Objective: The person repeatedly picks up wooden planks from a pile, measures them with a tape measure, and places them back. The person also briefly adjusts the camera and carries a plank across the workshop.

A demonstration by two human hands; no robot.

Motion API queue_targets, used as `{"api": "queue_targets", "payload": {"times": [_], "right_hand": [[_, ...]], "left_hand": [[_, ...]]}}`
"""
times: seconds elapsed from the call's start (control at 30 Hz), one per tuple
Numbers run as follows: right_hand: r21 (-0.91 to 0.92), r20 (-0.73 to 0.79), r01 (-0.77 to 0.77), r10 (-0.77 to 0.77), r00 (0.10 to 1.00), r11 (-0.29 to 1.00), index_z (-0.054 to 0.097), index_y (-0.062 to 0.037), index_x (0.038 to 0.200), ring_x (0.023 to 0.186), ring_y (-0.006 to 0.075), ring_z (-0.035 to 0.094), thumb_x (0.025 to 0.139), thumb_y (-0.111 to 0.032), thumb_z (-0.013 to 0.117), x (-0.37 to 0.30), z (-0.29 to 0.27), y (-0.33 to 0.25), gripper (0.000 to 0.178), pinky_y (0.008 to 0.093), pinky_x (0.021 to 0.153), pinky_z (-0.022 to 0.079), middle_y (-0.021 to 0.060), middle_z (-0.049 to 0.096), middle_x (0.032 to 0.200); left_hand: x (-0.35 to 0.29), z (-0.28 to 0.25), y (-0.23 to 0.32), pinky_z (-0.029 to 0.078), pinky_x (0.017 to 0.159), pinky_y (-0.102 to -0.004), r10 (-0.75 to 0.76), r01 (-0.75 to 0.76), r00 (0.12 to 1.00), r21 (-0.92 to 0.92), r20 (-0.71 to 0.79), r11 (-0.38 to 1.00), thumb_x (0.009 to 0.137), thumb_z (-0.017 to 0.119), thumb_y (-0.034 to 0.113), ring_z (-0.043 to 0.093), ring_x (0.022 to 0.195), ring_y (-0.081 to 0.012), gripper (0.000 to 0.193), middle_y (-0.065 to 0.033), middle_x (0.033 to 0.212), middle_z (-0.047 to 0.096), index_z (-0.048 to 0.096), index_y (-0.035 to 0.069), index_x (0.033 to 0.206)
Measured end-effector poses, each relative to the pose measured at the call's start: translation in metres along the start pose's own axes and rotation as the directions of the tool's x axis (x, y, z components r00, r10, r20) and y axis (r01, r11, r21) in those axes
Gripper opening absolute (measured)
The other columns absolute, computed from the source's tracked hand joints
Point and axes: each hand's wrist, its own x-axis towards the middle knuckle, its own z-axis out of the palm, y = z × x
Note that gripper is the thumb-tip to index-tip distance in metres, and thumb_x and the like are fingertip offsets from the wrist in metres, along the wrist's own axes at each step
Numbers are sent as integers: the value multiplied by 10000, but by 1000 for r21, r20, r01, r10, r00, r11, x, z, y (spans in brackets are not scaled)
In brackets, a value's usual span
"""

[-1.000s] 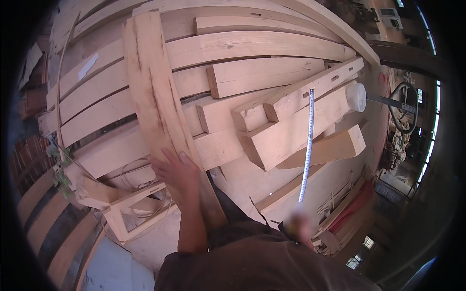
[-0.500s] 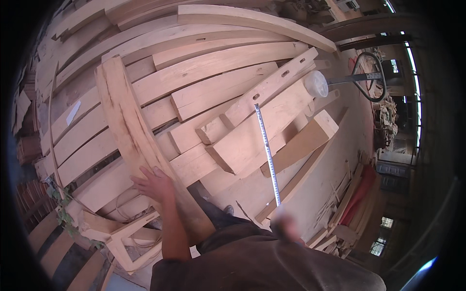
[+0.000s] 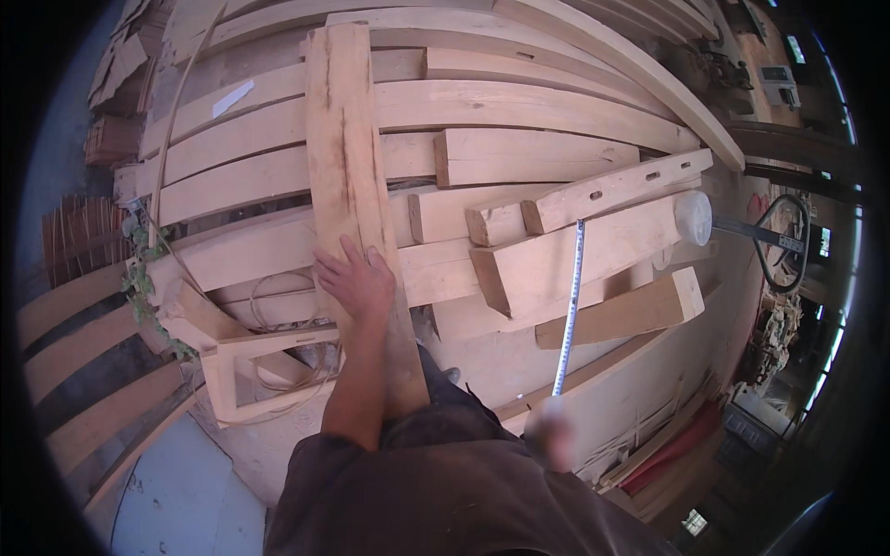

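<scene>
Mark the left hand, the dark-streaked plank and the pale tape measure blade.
Left hand [image 3: 360, 284]: head view, back of the hand.
Dark-streaked plank [image 3: 350, 199]: head view, middle of its upper face.
Tape measure blade [image 3: 570, 310]: head view, midway along its visible length.

1. The long plank [image 3: 345, 139] lies crosswise on the row of boards [image 3: 519, 100], the fingers [image 3: 351, 248] of the left hand [image 3: 364, 290] upon it.
2. To its right, the mortised beam [image 3: 623, 190] lies alongside the thick beam [image 3: 616, 243].
3. The tape measure blade [image 3: 569, 315] runs from the right hand [image 3: 554, 440] across the thick beam.
4. The wooden frame [image 3: 222, 387] lies left of the plank's near end.
</scene>
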Motion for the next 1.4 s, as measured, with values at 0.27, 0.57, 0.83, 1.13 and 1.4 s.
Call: {"api": "queue_targets", "payload": {"times": [0.27,0.57,0.83,1.13,1.4], "right_hand": [[-13,117,130,-128,985,991,604,-21,913,570,144,575,1004,-140,517,36,55,-84,173,272,543,468,71,612,680],[373,157,-49,-11,988,926,538,-9,994,621,235,586,992,-89,406,79,159,-165,154,349,596,512,119,590,750],[768,281,-190,-56,958,611,467,-4,1083,824,310,618,1028,-110,347,146,298,-314,169,447,781,551,163,592,930],[936,-187,175,10,982,304,462,40,1200,842,359,654,983,-116,327,395,255,-418,299,494,773,581,171,596,1072],[926,16,-18,8,1000,376,451,66,1236,896,340,662,989,-108,319,462,274,-375,329,481,782,581,182,605,1115]], "left_hand": [[7,-6,0,268,1080,-624,-76,79,989,-15,128,997,930,550,373,281,1332,-569,618,-412,1485,217,422,49,1440],[11,-8,6,272,1089,-614,-93,93,987,6,130,996,927,562,362,290,1357,-540,600,-391,1498,229,422,85,1441],[8,-3,16,305,1079,-582,-96,87,989,81,108,993,938,551,337,333,1340,-505,594,-361,1504,245,414,78,1455],[7,-1,20,296,1095,-561,-46,38,995,94,83,995,957,522,310,325,1351,-484,571,-349,1523,226,426,44,1453],[5,4,13,277,1089,-593,17,-18,1000,48,18,999,946,523,300,308,1349,-522,577,-376,1491,250,432,-4,1429]]}}
